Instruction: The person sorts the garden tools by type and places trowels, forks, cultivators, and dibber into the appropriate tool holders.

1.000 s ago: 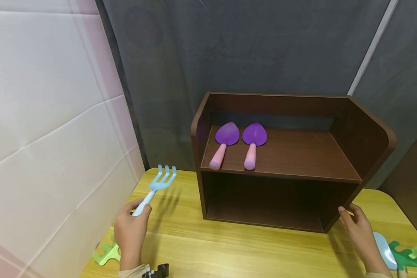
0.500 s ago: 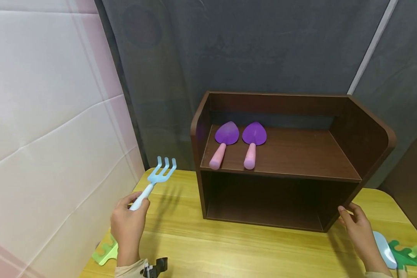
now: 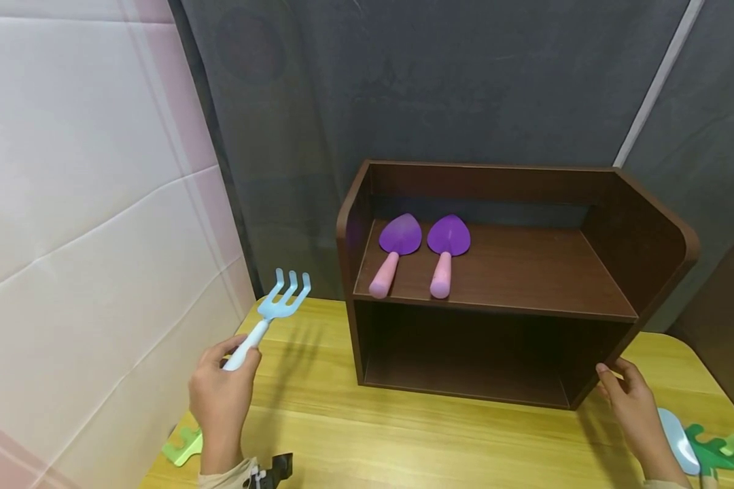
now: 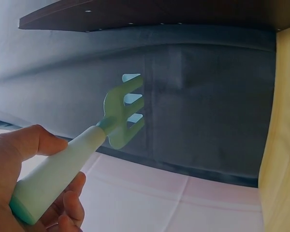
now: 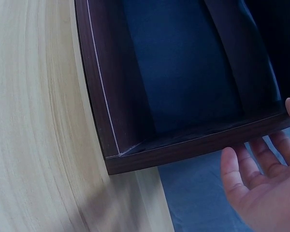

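Observation:
My left hand (image 3: 223,394) holds a light blue toy hand rake (image 3: 275,309) by its pale handle, thumb on one side and fingers curled round the other. The rake's three prongs point up and away, above the table left of a dark brown two-tier shelf (image 3: 526,272). In the left wrist view the rake (image 4: 118,113) looks greenish. On the upper tier, two purple trowels (image 3: 400,235) with pink handles lie side by side at the left. My right hand (image 3: 633,407) grips the front edge of the shelf's right side panel (image 5: 198,151), thumb inside, fingers outside.
A light green rake (image 3: 183,447) lies partly behind my left hand, on the table's left edge. Beside my right forearm lie a light blue blade (image 3: 677,441) and green rakes (image 3: 712,449). A white panel (image 3: 98,238) stands left, a dark curtain (image 3: 477,81) behind.
My left hand has moved slightly away from me and to the left with the rake, which now shows a little higher. The right hand and shelf stay in place.

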Action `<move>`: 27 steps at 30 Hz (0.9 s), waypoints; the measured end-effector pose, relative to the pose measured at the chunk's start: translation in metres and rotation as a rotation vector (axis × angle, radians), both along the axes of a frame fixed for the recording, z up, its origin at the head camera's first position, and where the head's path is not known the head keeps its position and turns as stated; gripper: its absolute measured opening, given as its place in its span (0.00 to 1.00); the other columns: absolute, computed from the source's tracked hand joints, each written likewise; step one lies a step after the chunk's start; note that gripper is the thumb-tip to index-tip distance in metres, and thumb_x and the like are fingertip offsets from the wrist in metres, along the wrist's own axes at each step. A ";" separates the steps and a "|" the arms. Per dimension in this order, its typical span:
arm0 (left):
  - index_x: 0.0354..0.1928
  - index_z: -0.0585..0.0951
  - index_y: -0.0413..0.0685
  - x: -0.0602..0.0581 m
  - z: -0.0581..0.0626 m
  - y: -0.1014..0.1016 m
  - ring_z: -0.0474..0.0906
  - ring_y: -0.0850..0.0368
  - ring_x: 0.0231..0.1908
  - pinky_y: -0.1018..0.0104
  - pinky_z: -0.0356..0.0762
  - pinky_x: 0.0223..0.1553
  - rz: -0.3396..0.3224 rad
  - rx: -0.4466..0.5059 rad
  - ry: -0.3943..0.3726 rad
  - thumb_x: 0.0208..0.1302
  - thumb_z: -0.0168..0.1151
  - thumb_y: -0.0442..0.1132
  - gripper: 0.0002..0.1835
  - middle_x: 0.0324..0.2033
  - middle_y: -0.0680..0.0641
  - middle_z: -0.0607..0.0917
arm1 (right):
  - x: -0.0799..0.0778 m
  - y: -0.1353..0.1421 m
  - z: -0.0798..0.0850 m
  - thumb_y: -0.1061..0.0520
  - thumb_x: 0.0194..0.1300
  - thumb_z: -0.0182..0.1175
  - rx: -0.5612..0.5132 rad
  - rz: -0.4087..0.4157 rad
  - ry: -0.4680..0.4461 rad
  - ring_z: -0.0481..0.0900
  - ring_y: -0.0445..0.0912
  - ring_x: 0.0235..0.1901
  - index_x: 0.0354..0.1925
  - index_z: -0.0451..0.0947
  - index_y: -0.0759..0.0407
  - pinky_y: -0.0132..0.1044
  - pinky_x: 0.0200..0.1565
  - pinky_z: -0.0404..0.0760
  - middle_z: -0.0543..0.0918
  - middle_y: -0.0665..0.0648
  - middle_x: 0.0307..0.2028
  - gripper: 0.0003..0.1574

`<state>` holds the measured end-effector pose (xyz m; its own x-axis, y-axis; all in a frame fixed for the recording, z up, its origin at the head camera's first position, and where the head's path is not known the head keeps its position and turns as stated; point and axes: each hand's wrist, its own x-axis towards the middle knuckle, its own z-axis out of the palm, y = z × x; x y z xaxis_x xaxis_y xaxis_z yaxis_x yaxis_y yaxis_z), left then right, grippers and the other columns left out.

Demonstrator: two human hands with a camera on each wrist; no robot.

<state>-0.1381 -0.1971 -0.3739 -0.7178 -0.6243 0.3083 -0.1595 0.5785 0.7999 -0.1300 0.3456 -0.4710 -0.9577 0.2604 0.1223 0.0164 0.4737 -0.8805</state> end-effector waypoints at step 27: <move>0.44 0.87 0.49 0.010 0.039 0.013 0.69 0.66 0.28 0.77 0.67 0.27 -0.045 0.038 0.201 0.55 0.66 0.37 0.12 0.30 0.60 0.77 | 0.001 -0.002 -0.001 0.49 0.76 0.44 -0.028 -0.006 0.027 0.68 0.16 0.38 0.57 0.59 0.41 0.15 0.37 0.73 0.62 0.24 0.43 0.14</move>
